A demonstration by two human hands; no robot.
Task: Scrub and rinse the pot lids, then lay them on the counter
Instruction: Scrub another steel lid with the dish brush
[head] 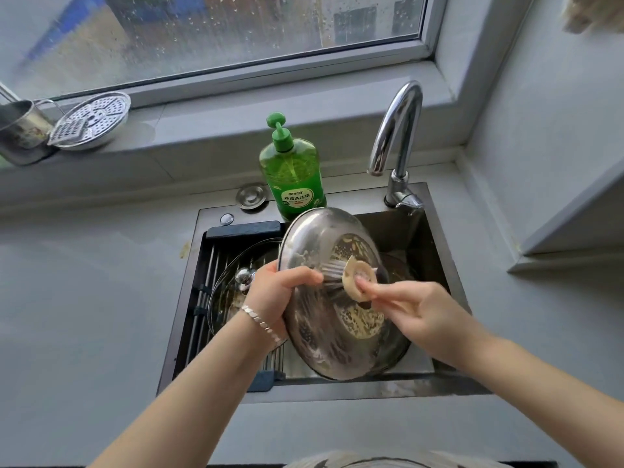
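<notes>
A: Starting at nine o'clock, does any lid lie on the counter point(84, 298)?

B: None shows there. A glass lid point(229, 298) rests on the drain rack point(202, 265) at nine o'clock in the sink point(435, 251). Whether it has been washed cannot be told.

A: And the hands?

B: The left hand point(273, 295) curls its fingers over the rim of the steel lid point(314, 241) at that lid's nine o'clock and holds it tilted above the basin. The right hand point(415, 309) pinches a round scrub pad point(358, 275) in its fingertips and presses it to the lid near the centre.

A: How clean does that lid look?

B: Yellowish patches, residue or suds, sit at one o'clock and five o'clock of its centre, so the scrubbing looks about midway.

A: Any rinsing?

B: No water shows at the faucet point(398, 130), at one o'clock of the sink, so the rinse seems not yet begun.

A: What remains, then?

B: By this view, the person has to finish the scrub, rinse the steel lid, set it on the counter, and probably do the same with the glass one.
</notes>
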